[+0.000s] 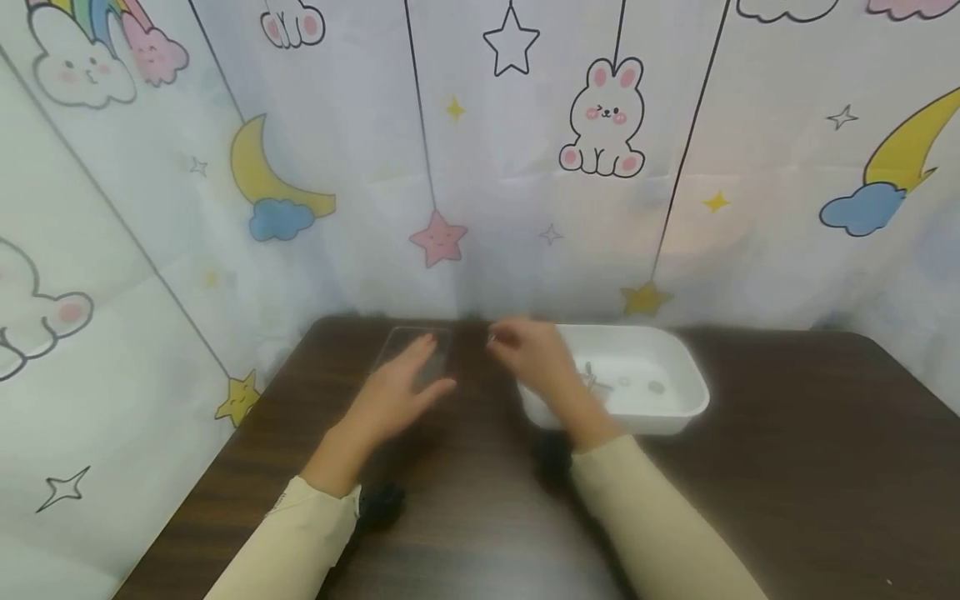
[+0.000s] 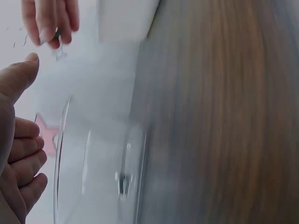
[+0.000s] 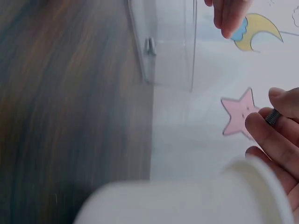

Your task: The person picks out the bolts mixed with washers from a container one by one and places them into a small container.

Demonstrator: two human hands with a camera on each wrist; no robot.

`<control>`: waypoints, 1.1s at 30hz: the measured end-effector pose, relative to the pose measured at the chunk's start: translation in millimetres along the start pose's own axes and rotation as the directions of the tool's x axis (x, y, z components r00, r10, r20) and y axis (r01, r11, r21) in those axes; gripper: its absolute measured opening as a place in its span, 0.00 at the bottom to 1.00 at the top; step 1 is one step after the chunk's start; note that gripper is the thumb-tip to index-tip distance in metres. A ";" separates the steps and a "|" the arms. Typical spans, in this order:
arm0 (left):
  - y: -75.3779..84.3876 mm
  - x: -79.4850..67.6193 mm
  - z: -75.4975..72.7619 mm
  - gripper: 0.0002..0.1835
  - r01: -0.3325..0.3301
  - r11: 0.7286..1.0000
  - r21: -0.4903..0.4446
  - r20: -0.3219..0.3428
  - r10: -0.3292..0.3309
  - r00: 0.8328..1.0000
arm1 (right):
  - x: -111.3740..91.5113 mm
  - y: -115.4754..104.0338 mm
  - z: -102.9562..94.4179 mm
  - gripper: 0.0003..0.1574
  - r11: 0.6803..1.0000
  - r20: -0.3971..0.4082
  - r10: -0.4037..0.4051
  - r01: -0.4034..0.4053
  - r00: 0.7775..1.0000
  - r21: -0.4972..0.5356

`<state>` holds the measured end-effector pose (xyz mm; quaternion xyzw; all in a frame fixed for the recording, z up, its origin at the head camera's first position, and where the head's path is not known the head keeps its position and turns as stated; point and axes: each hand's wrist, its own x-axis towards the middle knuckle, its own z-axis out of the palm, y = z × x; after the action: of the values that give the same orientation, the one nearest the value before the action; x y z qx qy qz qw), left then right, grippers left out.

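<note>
On counter (image 1: 480,517): box (image 2: 100,156) at left, a piece (image 2: 123,185) inside; tray (image 1: 648,423) to box's right, several parts (image 1: 592,380) in it. Curtain (image 1: 510,142) behind counter's far edge.

Small ribbed cylinder (image 3: 273,117), pinched aslant

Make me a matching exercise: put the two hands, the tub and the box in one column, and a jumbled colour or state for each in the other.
1. Left hand
2. Right hand
3. Tub
4. Box

A. White
B. Pinching a small metal piece
C. See-through
D. Open, holding nothing

Pairs: 1-D, 2-B, 3-A, 4-C
</note>
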<state>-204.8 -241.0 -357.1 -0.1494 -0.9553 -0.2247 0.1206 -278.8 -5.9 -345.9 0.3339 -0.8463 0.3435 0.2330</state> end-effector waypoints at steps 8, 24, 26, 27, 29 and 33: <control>-39.4 -19.1 -22.4 0.42 0.097 0.995 0.002 -0.033 -0.097 0.995 | 7.8 -21.8 21.0 0.10 1.000 0.073 0.007 -0.008 0.997 0.009; -74.6 -27.5 -25.5 0.45 0.183 0.981 -0.057 0.094 -0.177 0.980 | 13.4 -52.7 67.2 0.12 0.999 0.234 -0.024 0.013 0.972 0.050; -74.2 -27.2 -24.1 0.44 0.171 0.983 -0.060 0.094 -0.165 0.982 | 14.0 -55.0 71.1 0.11 0.999 0.250 -0.033 0.024 0.968 0.040; -73.9 -27.2 -24.0 0.43 0.168 0.984 -0.062 0.093 -0.161 0.982 | 14.3 -55.8 73.0 0.11 0.999 0.258 -0.040 0.032 0.965 0.035; -73.9 -27.1 -23.8 0.43 0.166 0.984 -0.065 0.093 -0.160 0.983 | 14.8 -57.1 77.0 0.11 0.998 0.271 -0.066 0.059 0.960 0.031; -75.0 -27.0 -25.2 0.42 0.154 0.985 -0.071 0.089 -0.148 0.985 | 16.2 -58.6 85.2 0.11 0.992 0.284 -0.126 0.119 0.951 0.043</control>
<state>-201.2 -323.0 -372.7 -0.0903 -0.9586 -0.2638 0.0575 -261.2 -107.0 -366.7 0.4348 -0.8443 0.2871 0.1251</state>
